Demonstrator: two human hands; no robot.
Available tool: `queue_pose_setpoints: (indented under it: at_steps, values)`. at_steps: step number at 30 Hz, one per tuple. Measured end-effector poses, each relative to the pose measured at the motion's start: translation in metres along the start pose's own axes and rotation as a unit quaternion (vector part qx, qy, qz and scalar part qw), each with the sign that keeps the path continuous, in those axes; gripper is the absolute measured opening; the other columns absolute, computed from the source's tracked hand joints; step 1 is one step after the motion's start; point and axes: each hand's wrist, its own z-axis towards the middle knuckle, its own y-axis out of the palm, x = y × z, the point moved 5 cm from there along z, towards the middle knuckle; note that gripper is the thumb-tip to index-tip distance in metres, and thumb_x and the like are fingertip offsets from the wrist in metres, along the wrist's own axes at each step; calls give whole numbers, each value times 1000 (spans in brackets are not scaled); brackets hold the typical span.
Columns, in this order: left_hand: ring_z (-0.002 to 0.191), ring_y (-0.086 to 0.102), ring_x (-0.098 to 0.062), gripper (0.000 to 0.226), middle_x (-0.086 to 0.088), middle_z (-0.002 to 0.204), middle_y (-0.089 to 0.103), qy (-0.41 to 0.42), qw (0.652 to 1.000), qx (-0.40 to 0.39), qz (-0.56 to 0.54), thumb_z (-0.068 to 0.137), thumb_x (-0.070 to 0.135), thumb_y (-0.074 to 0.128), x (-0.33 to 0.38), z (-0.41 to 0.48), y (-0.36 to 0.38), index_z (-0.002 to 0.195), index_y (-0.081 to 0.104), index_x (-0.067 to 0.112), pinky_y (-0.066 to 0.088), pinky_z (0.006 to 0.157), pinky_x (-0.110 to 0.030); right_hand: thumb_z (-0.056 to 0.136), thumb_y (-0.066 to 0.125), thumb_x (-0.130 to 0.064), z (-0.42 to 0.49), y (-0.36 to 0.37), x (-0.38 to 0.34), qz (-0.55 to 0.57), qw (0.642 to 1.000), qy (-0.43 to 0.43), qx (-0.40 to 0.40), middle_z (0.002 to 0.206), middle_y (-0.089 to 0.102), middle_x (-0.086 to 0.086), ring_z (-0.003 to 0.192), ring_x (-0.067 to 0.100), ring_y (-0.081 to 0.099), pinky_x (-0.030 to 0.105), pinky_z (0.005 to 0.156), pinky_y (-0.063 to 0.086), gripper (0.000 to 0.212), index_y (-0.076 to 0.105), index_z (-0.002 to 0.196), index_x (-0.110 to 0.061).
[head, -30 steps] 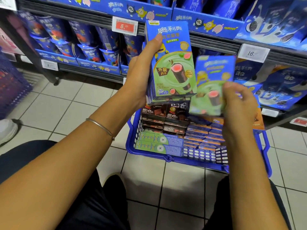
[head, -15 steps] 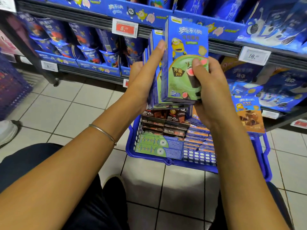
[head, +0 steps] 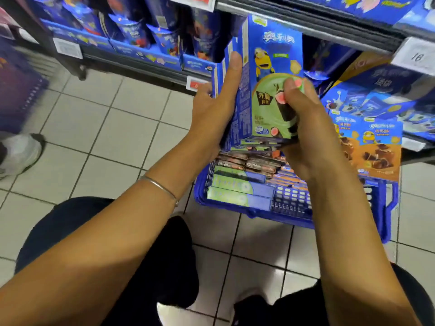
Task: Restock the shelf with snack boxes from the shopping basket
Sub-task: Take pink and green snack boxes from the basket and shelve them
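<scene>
The box that the right hand (head: 306, 137) carried on its own a second ago is now pressed flat against the front of the stack of snack boxes (head: 226, 67), and the view has tipped lower and closer. The stack stands upright in the air just above the shopping basket (head: 386, 212), its lower edge over the basket's far side. The left hand (head: 211, 114) grips the stack from the left, thumb straight up along the narrow side; its other fingers go behind the boxes and cannot be seen. The right hand clamps the front box (head: 270, 67) at its lower right, fingertips curled together on the green printed face. A thin bracelet (head: 160, 187) sits on the left wrist.

Inside the basket lie flat green-and-blue boxes (head: 237, 191) at the near left, with dark brown boxes (head: 256, 162) behind them. The shelf (head: 306, 27) runs behind the basket; orange boxes (head: 372, 149) stand on it just right of the basket's far corner, and a price tag (head: 416, 56) reading 16 hangs above them. The basket rests on a tiled floor (head: 113, 128), and a white shoe (head: 18, 154) shows well to its left
</scene>
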Motion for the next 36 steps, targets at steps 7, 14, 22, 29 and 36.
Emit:
queue_pose_setpoints:
  at_steps: [7,14,22,29,36]
  values:
    - [102,78,-27,71,-13,116,79,-75,995,64,-10,95,66,62,68,-78,-18,131,67,4,63,94,-48,97,60,-39,-53,45,-78,-77,994,73,9,105,68,-4,104,23,65,32,75,42,8,65,100,-34]
    - [100,79,-27,71,-15,111,80,-50,993,99,-29,96,61,64,274,-209,-6,128,69,-1,64,92,-48,90,62,-44,-140,126,-276,-85,994,57,-26,103,72,-1,106,29,70,46,87,47,15,68,99,-32]
    - [110,76,-32,88,-14,123,76,35,996,60,-52,84,75,62,489,-322,13,140,61,7,59,98,-56,88,62,-56,-231,221,-486,-89,991,-61,-75,129,70,-6,116,18,69,49,100,53,45,61,130,-39]
    - [120,70,-40,65,-20,127,73,195,978,-34,-60,100,66,50,665,-328,-3,127,74,12,49,109,-63,103,53,-36,-244,325,-628,-99,965,-236,-61,97,74,-23,90,0,71,19,70,54,13,64,108,-31]
    - [125,66,-44,58,-23,132,70,329,934,-117,-78,97,57,55,812,-310,-37,126,74,11,46,111,-67,101,57,-31,-228,418,-726,-65,941,-329,-50,100,75,-11,77,2,68,12,53,45,7,62,104,-27]
